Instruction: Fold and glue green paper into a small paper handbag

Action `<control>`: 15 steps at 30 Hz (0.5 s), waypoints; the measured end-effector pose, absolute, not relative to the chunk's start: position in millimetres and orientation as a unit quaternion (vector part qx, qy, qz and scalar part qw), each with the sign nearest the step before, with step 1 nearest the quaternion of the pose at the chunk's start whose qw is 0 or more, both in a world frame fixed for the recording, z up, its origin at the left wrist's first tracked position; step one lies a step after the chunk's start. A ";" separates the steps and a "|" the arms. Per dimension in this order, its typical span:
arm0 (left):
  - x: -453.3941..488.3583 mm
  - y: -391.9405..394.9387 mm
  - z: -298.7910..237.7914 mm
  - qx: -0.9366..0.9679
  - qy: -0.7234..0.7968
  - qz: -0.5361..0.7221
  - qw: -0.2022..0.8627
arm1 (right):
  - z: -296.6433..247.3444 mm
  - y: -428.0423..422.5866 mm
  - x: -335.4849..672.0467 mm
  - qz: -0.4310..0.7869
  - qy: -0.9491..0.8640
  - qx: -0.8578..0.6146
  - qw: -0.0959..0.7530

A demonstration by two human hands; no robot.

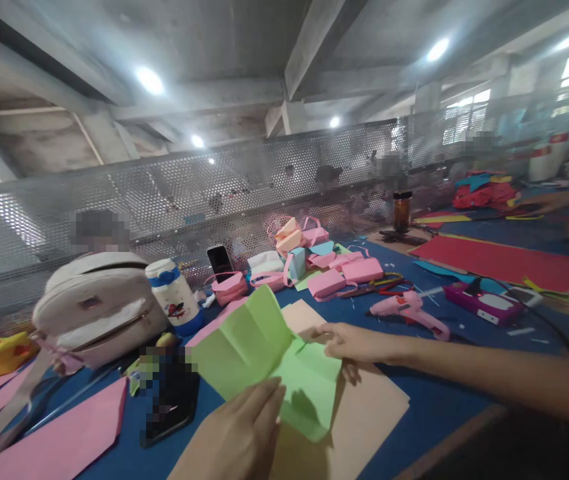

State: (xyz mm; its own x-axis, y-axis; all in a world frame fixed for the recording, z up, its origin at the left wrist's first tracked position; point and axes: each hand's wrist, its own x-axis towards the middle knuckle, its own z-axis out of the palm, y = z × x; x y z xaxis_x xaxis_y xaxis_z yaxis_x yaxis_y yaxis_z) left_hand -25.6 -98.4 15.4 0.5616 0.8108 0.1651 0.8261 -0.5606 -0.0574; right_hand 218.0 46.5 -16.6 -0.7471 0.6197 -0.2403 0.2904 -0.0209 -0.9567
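Observation:
A creased light green paper sheet [259, 353] is held up over a peach sheet [364, 413] on the blue table [444, 393]. My left hand [239, 433] grips the green sheet's near edge from below, fingers closed on it. My right hand [349, 341] reaches in from the right and pinches the sheet's far right edge. The folds in the paper run across its middle.
A white bag [97, 310], a bottle [174, 297], a phone [169, 400] and pink sheets [59, 443] lie to the left. Pink paper boxes [334, 273], a pink glue gun [407, 310], scissors and red sheets [499, 260] sit behind and right. A perforated metal screen [214, 193] closes the back.

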 end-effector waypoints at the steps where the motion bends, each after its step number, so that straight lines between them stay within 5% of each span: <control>1: -22.8 -89.6 10.5 -0.865 -0.498 -0.029 0.062 | -17.2 47.4 220.7 0.583 -0.734 -0.330 0.113; 8: -10.9 -49.9 -3.5 -0.837 -0.545 -0.014 -0.052 | -26.0 35.0 223.9 0.074 -0.943 -0.308 0.100; 15: -3.9 -30.7 -4.6 -0.837 -0.536 -0.048 -0.102 | -36.5 32.1 222.7 -0.024 -0.960 -0.256 0.109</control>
